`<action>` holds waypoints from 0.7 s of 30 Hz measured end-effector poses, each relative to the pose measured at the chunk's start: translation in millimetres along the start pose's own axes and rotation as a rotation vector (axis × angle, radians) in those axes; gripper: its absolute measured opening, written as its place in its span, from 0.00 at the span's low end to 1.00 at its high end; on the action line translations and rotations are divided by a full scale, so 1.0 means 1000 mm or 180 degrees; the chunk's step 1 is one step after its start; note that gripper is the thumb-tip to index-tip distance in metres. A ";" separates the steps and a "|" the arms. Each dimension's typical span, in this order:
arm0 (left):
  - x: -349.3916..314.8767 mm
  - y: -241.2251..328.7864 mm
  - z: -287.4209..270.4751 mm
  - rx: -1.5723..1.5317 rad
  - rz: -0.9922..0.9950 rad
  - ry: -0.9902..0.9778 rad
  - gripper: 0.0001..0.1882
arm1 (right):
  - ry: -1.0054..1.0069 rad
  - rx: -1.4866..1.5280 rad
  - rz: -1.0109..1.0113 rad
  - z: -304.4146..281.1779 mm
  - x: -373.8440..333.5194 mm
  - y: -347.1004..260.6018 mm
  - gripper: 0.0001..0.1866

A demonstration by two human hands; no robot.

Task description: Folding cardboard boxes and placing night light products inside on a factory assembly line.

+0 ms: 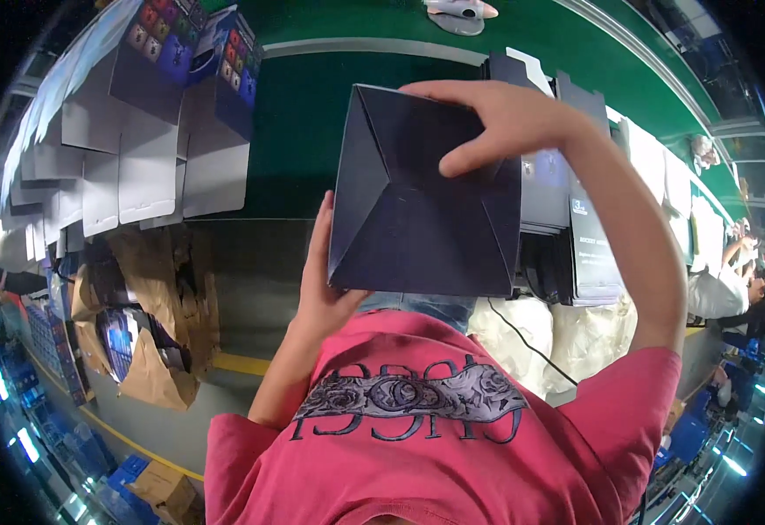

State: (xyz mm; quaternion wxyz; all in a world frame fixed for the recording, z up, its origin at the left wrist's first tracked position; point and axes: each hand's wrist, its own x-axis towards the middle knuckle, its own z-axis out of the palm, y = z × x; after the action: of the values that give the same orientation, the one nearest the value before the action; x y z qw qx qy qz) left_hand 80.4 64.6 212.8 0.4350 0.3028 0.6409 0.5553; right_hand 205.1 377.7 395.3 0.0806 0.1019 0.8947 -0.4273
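A dark blue-black cardboard box (pixel 435 241) is held up in front of my chest, its face with folded, creased flaps turned upward. My left hand (pixel 323 284) grips the box by its lower left edge, with the fingers along the side and partly hidden. Over the far edge reaches my right hand (pixel 509 121). Its thumb lies on the creased face, and its fingertips go behind the far edge out of sight.
Open white-lined cartons (pixel 146 175) stand at the left of the green table (pixel 299 131). Flat dark box blanks (pixel 588 236) are stacked on the right. White sacks (pixel 592 341) sit below these with a black cable across. Brown paper-wrapped packs (pixel 150 359) lie lower left. A white-pink device (pixel 459 13) rests at the back.
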 end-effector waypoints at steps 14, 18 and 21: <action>-0.009 0.132 -0.020 -0.1619 0.1608 -0.0468 0.57 | 0.2303 -0.2389 -0.1644 -0.018 -0.077 -0.134 0.30; 0.073 0.140 -0.026 -0.1733 0.1893 -0.1072 0.58 | 0.3154 -0.3314 -0.1971 0.081 -0.049 -0.059 0.24; 0.133 0.071 -0.042 -0.1814 0.1135 -0.0661 0.50 | 0.2161 -0.2782 -0.1377 0.167 -0.004 0.021 0.18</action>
State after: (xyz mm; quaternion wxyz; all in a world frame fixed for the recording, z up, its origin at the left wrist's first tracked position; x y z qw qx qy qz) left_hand -22.5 175.9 252.7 0.4611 0.3312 0.3495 0.7454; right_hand 223.6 259.2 276.7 -0.2645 0.0056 0.9639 0.0305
